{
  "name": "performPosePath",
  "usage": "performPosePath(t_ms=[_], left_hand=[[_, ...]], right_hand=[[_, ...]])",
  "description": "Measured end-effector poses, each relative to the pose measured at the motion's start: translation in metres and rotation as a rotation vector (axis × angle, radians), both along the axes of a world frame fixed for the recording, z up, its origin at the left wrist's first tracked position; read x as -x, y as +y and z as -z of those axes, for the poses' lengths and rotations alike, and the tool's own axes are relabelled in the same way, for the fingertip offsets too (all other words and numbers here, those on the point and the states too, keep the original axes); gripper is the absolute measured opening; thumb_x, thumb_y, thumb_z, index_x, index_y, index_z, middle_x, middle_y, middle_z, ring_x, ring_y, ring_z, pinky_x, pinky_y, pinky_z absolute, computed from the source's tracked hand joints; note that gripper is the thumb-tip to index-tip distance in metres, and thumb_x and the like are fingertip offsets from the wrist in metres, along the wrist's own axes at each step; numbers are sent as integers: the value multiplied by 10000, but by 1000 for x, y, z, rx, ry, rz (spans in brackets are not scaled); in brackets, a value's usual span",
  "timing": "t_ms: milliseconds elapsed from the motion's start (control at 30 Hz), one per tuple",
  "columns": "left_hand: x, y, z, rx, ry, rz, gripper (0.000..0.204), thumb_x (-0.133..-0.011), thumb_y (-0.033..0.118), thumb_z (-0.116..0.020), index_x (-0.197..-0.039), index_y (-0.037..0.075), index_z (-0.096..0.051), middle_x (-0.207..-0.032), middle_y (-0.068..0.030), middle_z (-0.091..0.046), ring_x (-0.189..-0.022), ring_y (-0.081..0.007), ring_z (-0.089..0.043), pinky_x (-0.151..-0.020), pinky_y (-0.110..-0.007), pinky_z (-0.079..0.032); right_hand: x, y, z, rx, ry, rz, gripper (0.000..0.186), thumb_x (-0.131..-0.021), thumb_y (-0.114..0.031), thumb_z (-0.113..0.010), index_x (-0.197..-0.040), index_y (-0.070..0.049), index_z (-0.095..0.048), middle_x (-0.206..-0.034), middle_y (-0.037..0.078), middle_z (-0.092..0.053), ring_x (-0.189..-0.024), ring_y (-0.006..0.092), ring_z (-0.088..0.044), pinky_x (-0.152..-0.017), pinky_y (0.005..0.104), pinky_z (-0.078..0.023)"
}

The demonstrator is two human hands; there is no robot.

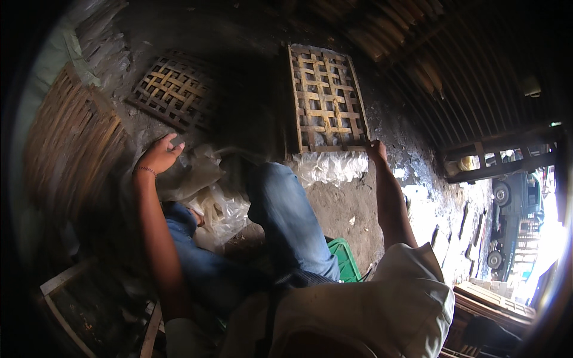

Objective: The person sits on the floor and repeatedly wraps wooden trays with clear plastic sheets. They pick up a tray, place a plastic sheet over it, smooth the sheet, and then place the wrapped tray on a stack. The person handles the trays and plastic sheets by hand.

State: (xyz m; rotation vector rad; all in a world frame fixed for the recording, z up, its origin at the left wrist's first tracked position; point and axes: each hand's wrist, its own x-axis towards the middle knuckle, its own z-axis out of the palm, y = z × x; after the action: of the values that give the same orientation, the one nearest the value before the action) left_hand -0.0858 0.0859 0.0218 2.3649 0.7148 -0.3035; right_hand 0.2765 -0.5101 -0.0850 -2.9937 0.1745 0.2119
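My right hand (376,149) grips the lower right corner of an upright-looking rectangular woven bamboo tray (326,95) with a wooden frame. Crumpled clear plastic (330,168) shows below that tray. My left hand (160,153) is open, fingers bent and apart, just below a second woven lattice tray (168,89) at the upper left, whose right part is lost in shadow. More loose plastic sheeting (218,212) lies below and right of my left hand, beside my jeans-covered legs.
A stack of thin bamboo strips (68,149) stands at left. A green plastic crate (346,259) is beside my knee, over bare dirt ground (355,221). Dark wooden frames (65,274) lie at lower left, more boards (489,298) at lower right. Outside the right opening stands a vehicle (512,209).
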Motion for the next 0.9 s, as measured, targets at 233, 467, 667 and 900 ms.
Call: performPosePath(t_ms=[233, 467, 667, 900], left_hand=[[9, 0, -10, -17, 5, -35, 566, -886, 373, -592, -1329, 43, -471, -1073, -178, -635, -1027, -325, -597, -891, -370, -454], [24, 11, -13, -32, 13, -59, 557, -884, 363, -600, -1319, 37, -480, -1051, -185, -636, -1004, -335, -604, -866, -379, -463], [5, 0, -5, 16, -10, -21, 552, -888, 358, -596, -1329, 50, -471, -1069, -185, -628, -1016, -336, -599, -874, -381, -458], [6, -1, -14, 14, 23, -15, 550, -892, 365, -594, -1336, 67, -467, -1079, -176, -622, -1033, -333, -592, -894, -377, -450]], right_hand=[[-36, -13, 36, -115, -99, -77, 342, -848, -370, -583, -956, -61, -682, -898, 223, -680, -852, 334, -679, -699, 423, -527], [-45, 11, -9, -968, 469, 76, 262, -877, -324, -587, -719, -115, -588, -549, -9, -484, -447, 145, -472, -430, 289, -374], [-7, 5, -72, -1398, 579, 320, 249, -919, -357, -568, -887, -112, -593, -610, 31, -543, -481, 164, -508, -499, 290, -427], [43, 85, -162, -1660, 394, -38, 378, -992, -285, -441, -1164, 48, -495, -913, 187, -623, -947, 322, -654, -864, 501, -542]])
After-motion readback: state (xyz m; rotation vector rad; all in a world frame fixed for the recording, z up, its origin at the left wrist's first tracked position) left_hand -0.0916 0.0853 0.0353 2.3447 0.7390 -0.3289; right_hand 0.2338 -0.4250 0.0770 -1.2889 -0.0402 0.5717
